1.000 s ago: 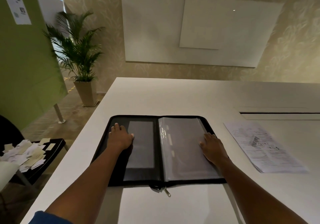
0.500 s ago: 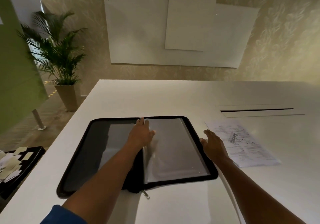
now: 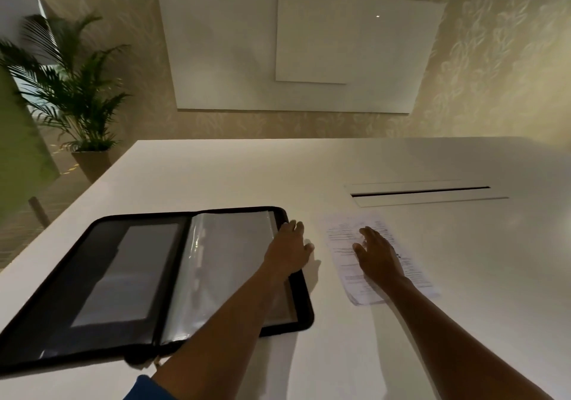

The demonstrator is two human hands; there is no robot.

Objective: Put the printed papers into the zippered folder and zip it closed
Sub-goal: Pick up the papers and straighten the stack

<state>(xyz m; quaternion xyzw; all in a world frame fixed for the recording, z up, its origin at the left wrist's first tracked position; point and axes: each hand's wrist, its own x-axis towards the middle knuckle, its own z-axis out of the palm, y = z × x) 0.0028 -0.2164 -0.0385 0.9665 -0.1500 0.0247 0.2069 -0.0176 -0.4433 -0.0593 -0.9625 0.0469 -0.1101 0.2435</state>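
Observation:
A black zippered folder [image 3: 92,276] lies open flat on the white table [image 3: 247,171], its right half filled with clear plastic sleeves [image 3: 228,263]. My left hand [image 3: 289,250] rests with fingers spread on the folder's right edge. A small stack of printed papers [image 3: 349,233] lies on the table just right of the folder. My right hand [image 3: 375,253] is over the papers, fingers apart, palm down; I cannot tell whether it presses on them. The zipper pull shows faintly at the folder's near edge by my left forearm.
A long cable slot [image 3: 420,192] is cut into the table behind the papers. A potted palm [image 3: 71,91] stands on the floor at the far left. White boards [image 3: 296,47] hang on the patterned wall beyond the table's far edge.
My left hand has crossed from the folder's middle to its right edge. My right hand has left the folder and moved right onto the papers. The view has swung rightward.

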